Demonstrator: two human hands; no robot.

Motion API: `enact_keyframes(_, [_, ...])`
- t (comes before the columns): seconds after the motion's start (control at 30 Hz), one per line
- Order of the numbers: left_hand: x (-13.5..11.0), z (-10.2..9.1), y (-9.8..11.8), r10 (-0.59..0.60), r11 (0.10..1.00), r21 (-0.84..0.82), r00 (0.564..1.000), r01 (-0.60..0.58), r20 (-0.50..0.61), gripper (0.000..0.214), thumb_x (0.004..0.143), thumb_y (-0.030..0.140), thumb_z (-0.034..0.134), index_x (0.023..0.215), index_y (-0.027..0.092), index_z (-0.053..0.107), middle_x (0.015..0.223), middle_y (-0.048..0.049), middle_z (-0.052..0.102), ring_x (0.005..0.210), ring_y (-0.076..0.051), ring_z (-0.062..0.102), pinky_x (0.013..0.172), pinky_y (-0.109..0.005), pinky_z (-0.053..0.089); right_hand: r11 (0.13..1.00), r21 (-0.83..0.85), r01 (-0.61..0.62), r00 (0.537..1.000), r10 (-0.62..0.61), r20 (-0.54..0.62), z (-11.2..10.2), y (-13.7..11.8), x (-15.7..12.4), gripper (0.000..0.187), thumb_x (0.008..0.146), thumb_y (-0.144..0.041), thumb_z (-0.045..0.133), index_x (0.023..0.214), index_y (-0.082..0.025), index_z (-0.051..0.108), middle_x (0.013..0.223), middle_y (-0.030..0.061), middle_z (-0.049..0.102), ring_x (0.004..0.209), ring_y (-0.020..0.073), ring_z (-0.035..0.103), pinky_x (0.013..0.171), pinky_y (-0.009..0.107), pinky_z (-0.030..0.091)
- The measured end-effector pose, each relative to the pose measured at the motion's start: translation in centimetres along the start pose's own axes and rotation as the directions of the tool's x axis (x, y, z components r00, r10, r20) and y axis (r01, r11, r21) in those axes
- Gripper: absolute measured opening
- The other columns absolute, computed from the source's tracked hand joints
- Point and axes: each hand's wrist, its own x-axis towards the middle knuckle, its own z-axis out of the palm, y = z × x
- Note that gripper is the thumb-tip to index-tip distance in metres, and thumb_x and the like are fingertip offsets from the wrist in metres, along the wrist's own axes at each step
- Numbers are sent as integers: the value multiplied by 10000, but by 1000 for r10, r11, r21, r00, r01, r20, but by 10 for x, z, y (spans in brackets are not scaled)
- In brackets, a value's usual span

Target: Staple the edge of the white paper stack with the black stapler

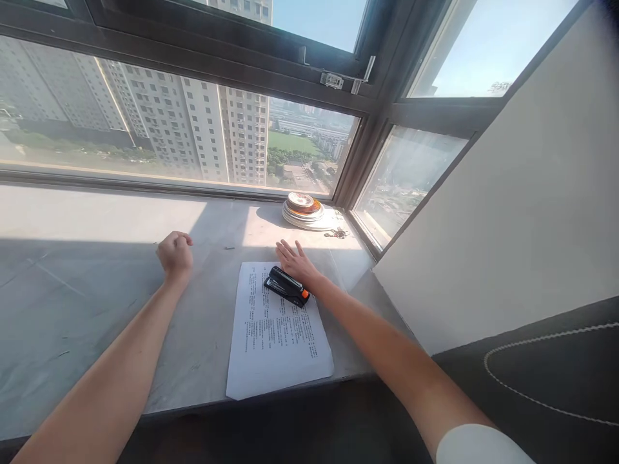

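A sheet of printed paper [275, 335] lies on the grey stone windowsill [97, 303], its near edge at the sill's front. A black stapler with an orange end [287, 287] rests on the paper's upper right part. My right hand [296, 261] lies flat with fingers stretched out on the paper's top right corner, just beyond the stapler and close to it. My left hand [175, 253] is curled into a loose fist on the bare sill, left of the paper, with nothing visible in it.
A stack of plates [304, 211] stands in the sill's far right corner by the window frame, with a small dark bunch, perhaps keys [336, 233], beside it. A white wall [522, 212] rises at right. A dark cushioned surface [532, 380] lies below right.
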Motion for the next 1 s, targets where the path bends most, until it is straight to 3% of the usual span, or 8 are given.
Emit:
enact_keyframes(0.2, [-7, 9, 5, 79, 994, -86, 987, -68, 137, 175, 735, 234, 482, 689, 213, 649, 551, -2, 561, 551, -182, 538, 562, -284, 382, 998, 61, -24, 998, 21, 54, 2, -5, 25, 520, 1059, -147, 433, 1561, -85, 554, 1685, 224, 473, 1633, 341, 375, 1345, 687, 240])
enact_keyframes(0.4, [-11, 8, 9, 80, 986, -161, 958, -35, 277, 159, 710, 248, 501, 657, 214, 647, 490, 4, 497, 498, -164, 468, 496, -270, 329, 945, 292, -149, 989, 144, 38, -22, 6, 13, 474, 1010, -101, 485, 1458, -128, 640, 1649, 197, 531, 1624, 338, 374, 1334, 707, 213])
enact_keyframes(0.5, [-11, 8, 9, 78, 983, -183, 955, -25, 286, 146, 707, 244, 512, 649, 214, 642, 495, -1, 492, 505, -161, 463, 483, -266, 313, 778, 576, -250, 958, 285, 31, -51, 13, -3, 313, 1080, -253, 483, 1232, -160, 740, 1348, 172, 733, 1332, 298, 634, 1158, 544, 489])
enact_keyframes(0.63, [-21, 10, 21, 106, 962, -274, 931, -7, 348, 100, 725, 228, 564, 662, 211, 640, 498, 10, 439, 492, -147, 414, 472, -267, 277, 529, 839, -124, 992, 97, 86, -79, 8, -24, 430, 1067, -589, 570, 1082, -189, 725, 1043, 71, 735, 891, 184, 649, 821, 342, 519])
enact_keyframes(0.7, [-34, 12, 33, 99, 923, -373, 875, 98, 474, 93, 782, 242, 595, 709, 211, 643, 480, 51, 312, 454, -130, 315, 466, -262, 249, 516, 853, -73, 997, 10, 79, -81, 2, -30, 475, 998, -658, 669, 1112, -197, 690, 977, 31, 693, 819, 158, 591, 748, 305, 456])
enact_keyframes(0.83, [-65, 20, 55, 157, 856, -433, 655, 284, 740, 148, 930, 337, 622, 915, 203, 683, 528, 87, 259, 455, -116, 288, 482, -244, 276, 560, 827, -49, 987, -99, 125, -73, -5, -31, 509, 941, -678, 745, 1046, -194, 631, 875, -11, 637, 768, 146, 553, 697, 295, 393])
enact_keyframes(0.9, [-76, 25, 59, 189, 884, -395, 583, 249, 790, 180, 952, 377, 634, 965, 203, 679, 541, 78, 322, 472, -120, 334, 486, -242, 295, 522, 851, -54, 983, -121, 137, -69, -1, -30, 499, 955, -666, 734, 1060, -187, 642, 851, -18, 619, 752, 139, 541, 679, 289, 389])
enact_keyframes(1.0, [-80, 30, 57, 204, 942, -312, 525, 125, 827, 206, 936, 395, 653, 993, 199, 679, 559, 58, 406, 490, -131, 371, 478, -252, 290, 416, 907, -64, 975, -167, 146, -66, 15, -32, 575, 922, -614, 797, 1283, -184, 673, 835, -36, 588, 735, 124, 506, 655, 268, 386])
